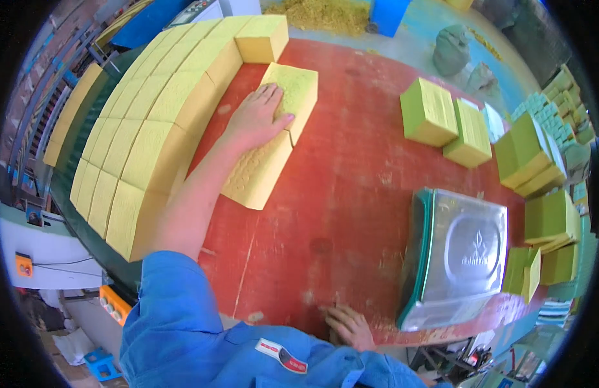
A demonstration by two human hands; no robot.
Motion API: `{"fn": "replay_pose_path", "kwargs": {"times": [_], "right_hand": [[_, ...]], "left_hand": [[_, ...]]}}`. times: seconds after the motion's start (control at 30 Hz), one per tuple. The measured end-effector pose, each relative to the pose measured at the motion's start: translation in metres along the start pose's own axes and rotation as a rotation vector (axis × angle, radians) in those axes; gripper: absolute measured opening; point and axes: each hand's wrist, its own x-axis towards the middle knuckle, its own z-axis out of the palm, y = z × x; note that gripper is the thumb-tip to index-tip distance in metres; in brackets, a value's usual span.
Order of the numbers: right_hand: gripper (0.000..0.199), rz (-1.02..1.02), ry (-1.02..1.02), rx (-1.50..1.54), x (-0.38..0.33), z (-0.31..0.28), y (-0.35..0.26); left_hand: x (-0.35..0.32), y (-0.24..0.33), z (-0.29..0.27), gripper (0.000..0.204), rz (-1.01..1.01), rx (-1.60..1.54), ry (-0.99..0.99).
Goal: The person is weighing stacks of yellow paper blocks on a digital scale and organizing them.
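Observation:
My left hand (pixel 257 116) lies on top of a rough-topped yellow block (pixel 298 84), its fingers stretched out and the thumb apart near the block's right side. A second yellow block (pixel 257 171) stands end to end with it on the near side, a dark seam between them, partly under my wrist. My right hand (pixel 350 326) rests at the table's near edge with loosely spread fingers, holding nothing. Left of my left arm, several rows of yellow blocks (pixel 160 97) stand packed tightly together on a dark green surface and reach the red table.
The red tabletop (pixel 351 194) lies between. A scale with a steel pan and teal frame (pixel 464 252) stands at the right. More yellow blocks (pixel 429 113) line the far right edge. Beyond are a blue bin (pixel 388 16), a yellow heap (pixel 319 16) and sacks (pixel 451 48).

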Motion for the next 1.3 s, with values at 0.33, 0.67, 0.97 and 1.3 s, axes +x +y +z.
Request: {"fn": "replay_pose_path", "kwargs": {"times": [0.33,0.67,0.97,1.3], "right_hand": [[0.034,-0.124,0.193,0.313,0.008,-0.018,0.003],[0.028,0.015,-0.116,0.831,-0.1,-0.015,0.006],[0.054,0.676,-0.228,1.704,-0.099,0.049,0.027],[0.071,-0.052,0.124,0.881,-0.112,-0.056,-0.029]], "left_hand": [[-0.155,0.185,-0.033,0.072,0.114,-0.047,0.011],[-0.285,0.237,-0.074,0.106,-0.401,0.035,-0.057],[-0.35,0.282,-0.07,0.098,-0.236,-0.151,-0.071],[-0.388,0.32,-0.069,0.072,-0.492,-1.576,0.159]]}}
